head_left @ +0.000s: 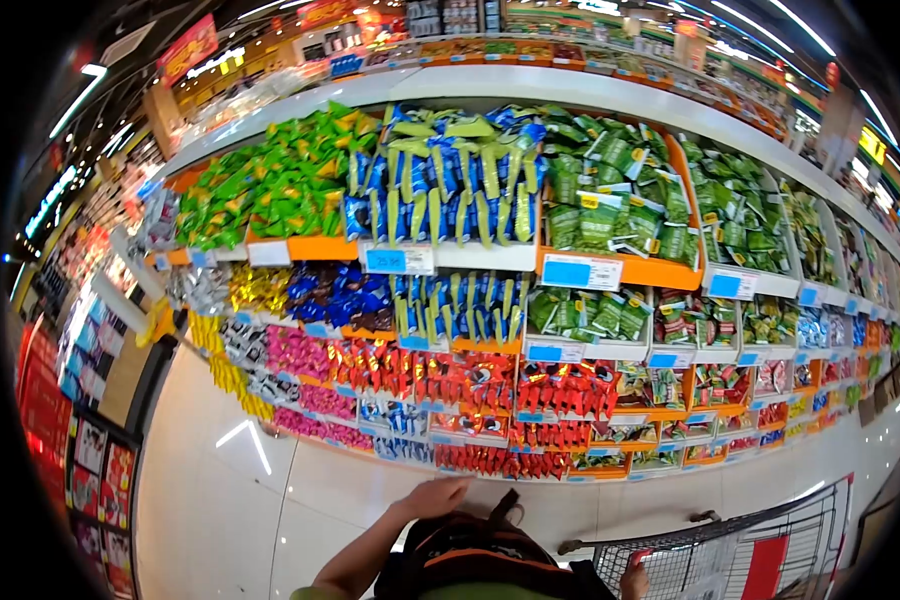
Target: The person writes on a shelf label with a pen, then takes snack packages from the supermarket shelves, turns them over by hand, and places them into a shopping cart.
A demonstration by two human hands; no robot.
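My left hand (438,495) is held in front of my body, over a dark bag (485,545) with an orange stripe; its fingers are bent and too small to read clearly. At the lower right, my right hand (634,580) is wrapped round the red-tipped handle of a metal shopping cart (720,550). Ahead stands a long tiered shelf (450,257) of wrapped goods. Green packets (270,190), blue and green packets (450,190) and dark green packets (610,190) fill its top bins, with red packets (420,375) lower down. Neither hand touches the shelf.
Pale floor tiles (230,500) run along the foot of the shelf. A dark display rack (100,470) with red and white packages stands at the left. White price labels (581,271) line the bin edges. More shelves and hanging red signs (187,48) are behind.
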